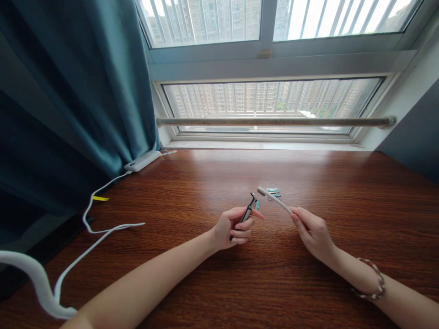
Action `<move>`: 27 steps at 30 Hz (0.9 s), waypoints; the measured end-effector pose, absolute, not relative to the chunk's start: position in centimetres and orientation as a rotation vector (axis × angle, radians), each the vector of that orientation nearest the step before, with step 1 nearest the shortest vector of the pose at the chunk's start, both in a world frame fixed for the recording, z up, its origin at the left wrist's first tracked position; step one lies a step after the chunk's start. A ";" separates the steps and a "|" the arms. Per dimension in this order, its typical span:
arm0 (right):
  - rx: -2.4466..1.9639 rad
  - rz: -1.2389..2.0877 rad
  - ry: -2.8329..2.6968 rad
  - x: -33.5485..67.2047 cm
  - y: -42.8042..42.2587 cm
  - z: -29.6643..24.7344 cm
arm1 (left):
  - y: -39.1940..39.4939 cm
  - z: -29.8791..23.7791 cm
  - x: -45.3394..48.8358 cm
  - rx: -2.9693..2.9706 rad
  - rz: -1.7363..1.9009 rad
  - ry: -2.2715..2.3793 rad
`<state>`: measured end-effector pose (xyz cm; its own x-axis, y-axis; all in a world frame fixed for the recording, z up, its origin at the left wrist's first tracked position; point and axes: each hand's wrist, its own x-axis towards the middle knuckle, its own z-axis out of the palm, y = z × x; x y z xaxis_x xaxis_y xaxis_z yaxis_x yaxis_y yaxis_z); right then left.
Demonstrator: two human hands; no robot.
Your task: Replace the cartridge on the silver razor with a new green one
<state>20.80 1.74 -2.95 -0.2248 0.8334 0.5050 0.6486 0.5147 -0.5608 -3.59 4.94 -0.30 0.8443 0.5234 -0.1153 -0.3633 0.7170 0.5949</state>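
Evidently both hands are occupied above the worktop (192,183). The left hand (237,225) pinches a slim black-and-grey tool (245,214) between thumb and curled fingers, with its index finger stretched out past the side. The tool slants upward, its bent tip pointing away from the person; what kind of tool it is cannot be told at this size. A teal strip (257,205) shows just beside its upper end, though whether it belongs to the tool is unclear. The right hand (313,232) has thumb and fingers closed on the end of a white toothbrush (278,203), whose dark bristles face down and toward the tool. Brush head and tool tip look near each other but apart. Some small teal-and-silver pieces (273,193) lie on the worktop, partly behind the brush in this view.

For good brush work, the tool probably wants a firm hold low on its body, leaving the bent tip free. That outstretched index finger would best be tucked out of the bristles' path. Holding the brush so near its end gives reach but likely costs control; a grip closer to the head, with short, light strokes, should suit such narrow parts better.
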 end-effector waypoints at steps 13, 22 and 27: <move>-1.152 0.320 -2.050 20.7 1.6 -2.8 | 4.9 -0.6 -3.5 0.709 0.551 0.291; -1.099 0.340 -2.025 20.6 1.3 -2.3 | 5.0 -1.1 -3.5 0.818 0.607 0.298; -1.110 0.340 -2.022 20.6 1.5 -2.4 | 4.7 -1.0 -3.3 0.874 0.594 0.358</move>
